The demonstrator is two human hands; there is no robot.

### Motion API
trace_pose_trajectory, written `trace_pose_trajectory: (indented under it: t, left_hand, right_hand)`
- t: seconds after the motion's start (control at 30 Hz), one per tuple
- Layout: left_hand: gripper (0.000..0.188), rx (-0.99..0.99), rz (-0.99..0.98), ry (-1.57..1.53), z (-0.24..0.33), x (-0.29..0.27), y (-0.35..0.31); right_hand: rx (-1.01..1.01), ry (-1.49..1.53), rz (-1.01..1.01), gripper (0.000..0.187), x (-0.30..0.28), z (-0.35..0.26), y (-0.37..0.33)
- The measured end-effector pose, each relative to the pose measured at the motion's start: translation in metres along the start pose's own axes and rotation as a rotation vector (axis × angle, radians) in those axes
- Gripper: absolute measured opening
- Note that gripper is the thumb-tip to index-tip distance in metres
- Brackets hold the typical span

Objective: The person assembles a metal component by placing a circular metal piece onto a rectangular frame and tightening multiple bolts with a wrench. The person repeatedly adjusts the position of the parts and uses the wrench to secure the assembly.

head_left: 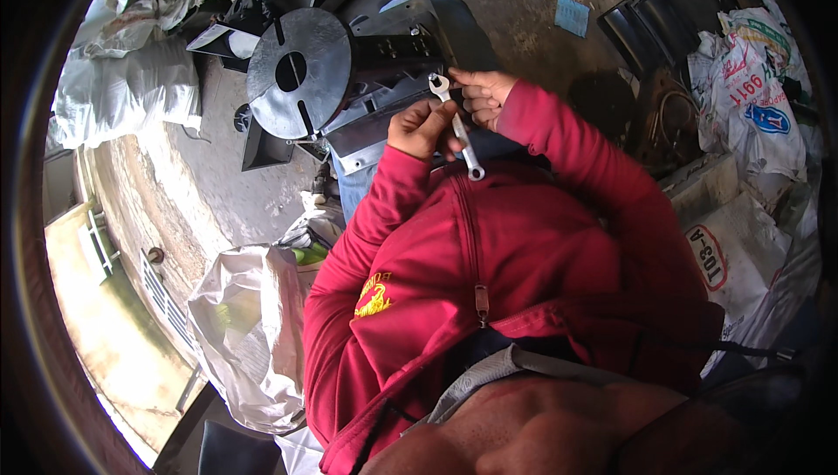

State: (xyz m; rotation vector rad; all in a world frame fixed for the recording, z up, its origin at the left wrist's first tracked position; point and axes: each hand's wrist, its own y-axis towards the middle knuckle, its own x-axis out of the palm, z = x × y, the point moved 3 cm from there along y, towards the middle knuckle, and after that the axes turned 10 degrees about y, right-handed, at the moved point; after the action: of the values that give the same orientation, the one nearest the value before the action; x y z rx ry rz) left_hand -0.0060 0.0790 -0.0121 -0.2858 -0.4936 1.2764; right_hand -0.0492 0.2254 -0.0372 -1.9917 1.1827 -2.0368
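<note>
A silver combination wrench (463, 136) is held in my left hand (421, 128), its shaft pinched between thumb and fingers. The open jaw points up and away from me, around or against a small dark piece. The ring end hangs down over my jacket. My right hand (485, 95) is closed beside the jaw, thumb and index finger pinched together; what they grip is too small to make out. Just beyond both hands lies a dark metal assembly (384, 60). A round grey disc (327, 47) with a central hole and two slots forms its left end.
White plastic sacks stand at the left (253, 326) and right (742, 91). Black metal parts (650, 30) lie on the concrete floor at the far right, near a light blue square (572, 16). More black angled pieces (266, 141) lie left of the disc.
</note>
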Motion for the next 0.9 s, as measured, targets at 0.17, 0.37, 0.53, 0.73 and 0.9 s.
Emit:
trace_pose_trajectory:
  t: [0.17, 0.37, 0.53, 0.73, 0.9]
  left_hand:
    - [0.02, 0.008, -0.023, 0.022, 0.005, -0.01, -0.012]
    - [0.022, -0.023, -0.071, -0.019, -0.003, 0.007, 0.002]
    - [0.025, -0.082, -0.025, -0.081, -0.003, 0.014, 0.011]
    - [0.023, -0.143, 0.056, -0.238, 0.002, 0.024, 0.014]
    - [0.021, -0.099, 0.056, -0.058, 0.002, 0.015, 0.009]
  right_hand:
    - [0.069, 0.073, -0.048, 0.033, 0.003, -0.001, 0.001]
    - [-0.003, -0.044, -0.053, 0.029, -0.008, 0.002, 0.003]
    - [-0.064, -0.189, 0.221, 0.031, 0.0, 0.002, -0.001]
    - [-0.019, -0.295, 0.042, 0.042, -0.018, -0.008, 0.011]
    - [-0.06, -0.292, 0.272, 0.034, 0.014, -0.002, -0.007]
